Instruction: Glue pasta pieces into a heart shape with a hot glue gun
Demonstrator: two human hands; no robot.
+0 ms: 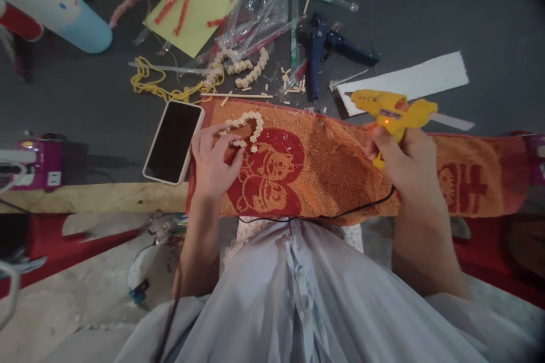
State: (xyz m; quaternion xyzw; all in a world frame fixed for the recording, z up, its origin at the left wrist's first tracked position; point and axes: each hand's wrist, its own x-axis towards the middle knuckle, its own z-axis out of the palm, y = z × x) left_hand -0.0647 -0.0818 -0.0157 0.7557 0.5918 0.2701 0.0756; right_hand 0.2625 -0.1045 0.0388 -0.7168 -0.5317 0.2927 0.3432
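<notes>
My left hand (215,156) rests on an orange towel (336,164) with a red print. Its fingers are bent over one end of a curved chain of small beige pieces (258,120), partly hiding it. A small beige cluster (254,149) lies by the chain's lower end. My right hand (406,159) grips a yellow hot glue gun (378,103) above the towel's right part. The gun's nozzle points left, its small orange light is lit, and a pale glue stick (452,121) protrudes from its back.
Left of my hand lies a phone (174,142). Behind the towel are blue-handled cutters (318,54), a white strip (409,85), more beige chains (254,71), yellow cord (149,82), a clear plastic bag (259,0) and yellow paper (200,8). A black cable (361,207) runs along the towel's front.
</notes>
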